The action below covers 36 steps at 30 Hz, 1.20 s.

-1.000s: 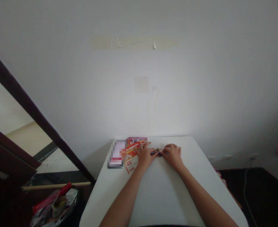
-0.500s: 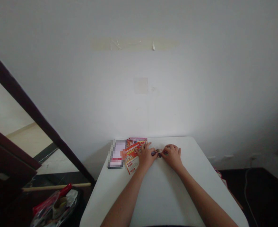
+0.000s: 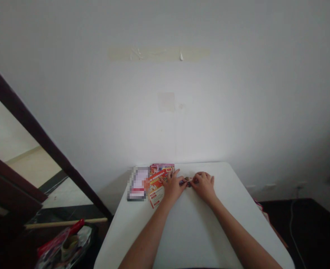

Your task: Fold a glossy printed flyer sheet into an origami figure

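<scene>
Between my two hands, low over the white table (image 3: pixel 193 231), is a small dark, multicoloured piece that looks like folded printed paper (image 3: pixel 188 183). My left hand (image 3: pixel 172 186) pinches its left side between thumb and forefinger, while the other fingers spread over the leaflets. My right hand (image 3: pixel 204 185) pinches the right side with its fingers curled. What the small piece is exactly, I cannot make out. Partly under my left hand lies an orange and white printed leaflet (image 3: pixel 156 193). Behind it, more colourful leaflets (image 3: pixel 162 167) form a small pile.
Left of the leaflets lies a pixelated flat device like a phone (image 3: pixel 139 183). The table's far edge meets a white wall (image 3: pixel 165 134). On the floor at left are a bin with rubbish (image 3: pixel 69 246) and a wooden stick (image 3: pixel 66 223). A cable (image 3: pixel 292 224) hangs at right.
Both hands stay almost where they were, with the fingers shifting slightly around the small printed piece. The whole view has tilted a little.
</scene>
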Each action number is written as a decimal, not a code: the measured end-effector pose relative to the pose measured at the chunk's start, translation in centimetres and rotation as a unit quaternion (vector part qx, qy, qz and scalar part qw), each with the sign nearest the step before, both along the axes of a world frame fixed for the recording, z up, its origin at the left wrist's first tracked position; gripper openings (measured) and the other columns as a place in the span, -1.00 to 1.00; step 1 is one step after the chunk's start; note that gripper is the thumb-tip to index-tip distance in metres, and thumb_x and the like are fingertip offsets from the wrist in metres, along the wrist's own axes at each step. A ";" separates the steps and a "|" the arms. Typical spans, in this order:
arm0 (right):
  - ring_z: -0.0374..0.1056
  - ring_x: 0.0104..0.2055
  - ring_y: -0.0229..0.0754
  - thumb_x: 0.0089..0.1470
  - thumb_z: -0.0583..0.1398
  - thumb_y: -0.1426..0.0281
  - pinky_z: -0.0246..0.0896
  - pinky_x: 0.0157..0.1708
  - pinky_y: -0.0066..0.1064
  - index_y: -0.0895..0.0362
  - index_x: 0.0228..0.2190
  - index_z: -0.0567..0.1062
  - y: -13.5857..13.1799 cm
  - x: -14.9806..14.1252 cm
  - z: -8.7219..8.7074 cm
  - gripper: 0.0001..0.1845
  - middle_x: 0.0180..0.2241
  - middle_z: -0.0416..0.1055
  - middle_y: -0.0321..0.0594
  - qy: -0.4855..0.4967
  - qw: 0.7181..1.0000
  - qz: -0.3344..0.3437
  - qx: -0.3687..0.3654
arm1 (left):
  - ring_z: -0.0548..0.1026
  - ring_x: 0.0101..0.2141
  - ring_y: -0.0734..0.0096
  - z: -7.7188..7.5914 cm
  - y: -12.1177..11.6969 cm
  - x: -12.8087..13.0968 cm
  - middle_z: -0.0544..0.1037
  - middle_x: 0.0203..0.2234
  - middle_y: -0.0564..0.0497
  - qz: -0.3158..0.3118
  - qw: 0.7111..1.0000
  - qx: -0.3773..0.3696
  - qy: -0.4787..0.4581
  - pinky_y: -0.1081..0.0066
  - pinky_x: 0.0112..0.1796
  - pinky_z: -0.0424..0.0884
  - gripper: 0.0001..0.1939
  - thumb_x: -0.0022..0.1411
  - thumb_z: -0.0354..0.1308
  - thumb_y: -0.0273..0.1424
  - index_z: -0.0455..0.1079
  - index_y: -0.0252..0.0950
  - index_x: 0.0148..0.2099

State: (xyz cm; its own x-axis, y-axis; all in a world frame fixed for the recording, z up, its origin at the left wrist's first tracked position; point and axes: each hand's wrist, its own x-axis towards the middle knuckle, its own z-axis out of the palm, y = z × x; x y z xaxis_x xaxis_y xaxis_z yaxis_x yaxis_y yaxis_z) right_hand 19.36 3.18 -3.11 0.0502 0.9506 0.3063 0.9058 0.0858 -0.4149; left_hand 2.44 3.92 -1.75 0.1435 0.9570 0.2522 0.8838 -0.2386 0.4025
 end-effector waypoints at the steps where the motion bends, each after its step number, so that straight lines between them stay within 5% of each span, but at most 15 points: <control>1: 0.15 0.13 0.11 0.11 0.23 0.18 -0.18 0.18 0.36 -0.01 -0.28 0.55 0.0 0.0 0.0 -0.81 -0.05 0.37 -0.16 0.001 1.000 -0.001 0.001 | 0.09 0.28 -0.12 0.1 0.0 0.0 0.30 0.27 0.15 0.001 1.000 -0.001 0.000 -0.48 0.18 -0.28 -0.85 0.18 0.25 -0.13 0.56 0.01 -0.22; 8: 0.12 0.17 0.12 0.12 0.23 0.23 -0.26 0.18 0.42 -0.15 -0.22 0.58 -0.2 0.3 0.0 -0.83 -0.02 0.34 -0.19 0.017 0.999 0.032 0.002 | 0.10 0.28 -0.14 0.2 0.1 0.1 0.31 0.26 0.19 0.012 1.000 -0.010 -0.004 -0.51 0.16 -0.28 -0.87 0.14 0.30 -0.16 0.56 0.02 -0.24; 36: 0.09 0.20 0.08 0.01 0.32 0.17 -0.33 0.25 0.24 -0.14 -0.30 0.61 0.5 0.0 0.6 -0.83 -0.01 0.35 -0.26 0.057 0.997 -0.014 -0.053 | 0.03 0.31 -0.19 0.6 0.4 0.2 0.30 0.27 0.22 0.032 0.999 -0.044 -0.005 -0.53 0.14 -0.28 -0.82 0.09 0.31 -0.10 0.56 0.05 -0.23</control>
State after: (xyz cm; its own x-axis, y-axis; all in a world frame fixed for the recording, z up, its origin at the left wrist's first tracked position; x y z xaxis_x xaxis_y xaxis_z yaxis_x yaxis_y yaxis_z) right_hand 19.36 3.65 -2.53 0.1051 0.9752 0.1949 0.8534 0.0122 -0.5211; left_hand 2.67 4.36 -1.16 0.0792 0.9826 0.1682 0.8918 -0.1453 0.4285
